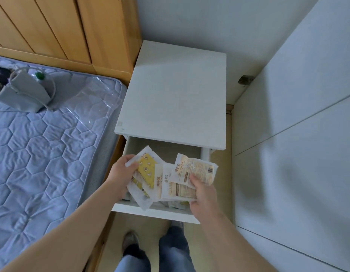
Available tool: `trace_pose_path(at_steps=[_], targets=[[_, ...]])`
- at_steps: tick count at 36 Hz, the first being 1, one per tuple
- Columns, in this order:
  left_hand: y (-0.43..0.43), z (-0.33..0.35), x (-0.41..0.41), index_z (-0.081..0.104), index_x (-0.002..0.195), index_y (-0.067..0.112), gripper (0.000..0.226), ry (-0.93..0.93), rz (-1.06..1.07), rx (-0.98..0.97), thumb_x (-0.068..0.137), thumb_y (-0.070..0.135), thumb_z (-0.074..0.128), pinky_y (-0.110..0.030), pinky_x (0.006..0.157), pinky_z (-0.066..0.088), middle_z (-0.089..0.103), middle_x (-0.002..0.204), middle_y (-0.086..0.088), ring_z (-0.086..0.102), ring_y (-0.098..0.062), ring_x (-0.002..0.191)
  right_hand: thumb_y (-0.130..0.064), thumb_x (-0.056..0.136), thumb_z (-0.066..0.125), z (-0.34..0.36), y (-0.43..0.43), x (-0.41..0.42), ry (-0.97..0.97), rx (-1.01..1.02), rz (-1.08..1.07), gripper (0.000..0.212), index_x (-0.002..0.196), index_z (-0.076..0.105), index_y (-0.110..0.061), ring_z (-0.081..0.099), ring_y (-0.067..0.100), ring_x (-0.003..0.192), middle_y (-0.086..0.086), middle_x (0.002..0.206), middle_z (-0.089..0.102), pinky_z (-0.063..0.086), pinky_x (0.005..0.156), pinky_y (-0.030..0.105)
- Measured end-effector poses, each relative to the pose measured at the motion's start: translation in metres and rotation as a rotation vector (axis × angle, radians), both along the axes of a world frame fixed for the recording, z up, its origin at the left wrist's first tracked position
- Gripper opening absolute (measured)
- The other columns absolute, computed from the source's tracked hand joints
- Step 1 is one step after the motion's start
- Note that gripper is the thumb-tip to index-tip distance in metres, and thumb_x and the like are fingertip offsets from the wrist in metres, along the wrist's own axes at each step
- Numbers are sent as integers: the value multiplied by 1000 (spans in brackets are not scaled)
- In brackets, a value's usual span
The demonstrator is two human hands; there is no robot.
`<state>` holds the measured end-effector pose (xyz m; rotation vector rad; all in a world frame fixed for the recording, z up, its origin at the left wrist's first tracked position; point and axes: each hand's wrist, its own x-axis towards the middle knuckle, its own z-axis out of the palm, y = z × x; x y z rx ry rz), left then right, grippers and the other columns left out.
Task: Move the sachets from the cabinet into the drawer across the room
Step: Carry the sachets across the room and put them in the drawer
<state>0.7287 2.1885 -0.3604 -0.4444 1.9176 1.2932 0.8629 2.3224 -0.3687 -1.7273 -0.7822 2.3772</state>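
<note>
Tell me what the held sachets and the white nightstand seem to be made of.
The pale printed sachets and yellow patterned sachets look like thin, crinkled film or coated paper with sealed white edges. The white nightstand looks like matte laminated board: flat, square-edged.

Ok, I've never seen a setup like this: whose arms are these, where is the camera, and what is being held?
No machine here: these are a person's two bare arms, seen in one picture from a wide-angle camera worn on the head, looking down. The left hand grips yellow-patterned sachets; the right hand grips cream printed sachets. Both hands are over the open drawer of a white nightstand. Left of it lies a quilted mattress with a grey bag on it.
</note>
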Motion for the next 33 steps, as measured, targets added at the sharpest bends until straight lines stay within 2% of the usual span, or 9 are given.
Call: trace_pose_path(at_steps=[4, 10, 15, 18, 22, 25, 29, 33], targets=[[-3, -15, -13, 52, 103, 26, 14, 97, -125, -59, 98, 14, 45, -46, 82, 53, 63, 96, -6, 64, -26, 89, -5, 88, 61, -13, 11, 6, -21, 66, -3, 15, 96, 63, -18, 68, 26, 88, 7, 95, 72, 55, 61, 40], [-11, -49, -40, 51, 104, 27, 14, 191, -320, -114, 97, 16, 48, -40, 79, 53, 63, 95, -2, 64, -21, 86, -5, 89, 60, -49, 15, -4, -91, 305, 171, 18, 96, 63, -21, 68, 22, 84, 4, 95, 71, 57, 73, 43], [-18, -91, -58, 50, 102, 32, 16, 282, -486, -117, 97, 17, 48, -30, 75, 50, 59, 93, 7, 60, -13, 87, -10, 89, 60, -81, 18, -22, -87, 522, 343, 18, 100, 62, -24, 66, 14, 80, 0, 94, 69, 50, 58, 26], [-17, -117, -67, 49, 104, 33, 19, 349, -548, -115, 96, 16, 49, -22, 68, 48, 56, 94, 10, 58, -10, 89, -9, 89, 60, -104, 22, -33, -54, 628, 405, 18, 92, 59, -27, 63, 10, 78, -3, 90, 66, 45, 54, 22], [-8, -147, -80, 48, 110, 31, 23, 444, -643, -118, 97, 13, 48, -26, 81, 47, 54, 109, 4, 54, -13, 102, -7, 89, 60, -131, 34, -50, 12, 744, 440, 17, 89, 58, -24, 59, 5, 74, -6, 84, 63, 41, 53, 20], [0, -166, -90, 48, 109, 32, 24, 514, -721, -122, 96, 11, 47, -29, 87, 48, 53, 113, 4, 53, -13, 106, -7, 88, 62, -153, 45, -64, 53, 815, 469, 19, 88, 59, -25, 62, 14, 84, -4, 90, 65, 48, 62, 27], [13, -190, -98, 48, 110, 34, 26, 609, -786, -150, 97, 11, 46, -26, 80, 50, 54, 111, 4, 57, -15, 102, -11, 85, 66, -179, 51, -80, 84, 957, 578, 16, 95, 61, -23, 64, 20, 97, -1, 101, 68, 53, 87, 41], [30, -219, -103, 50, 109, 32, 24, 723, -858, -195, 95, 14, 49, -21, 69, 50, 58, 107, 2, 59, -12, 92, -13, 87, 65, -202, 51, -93, 89, 1125, 703, 23, 108, 60, -21, 62, 17, 103, 0, 110, 66, 51, 87, 33]])
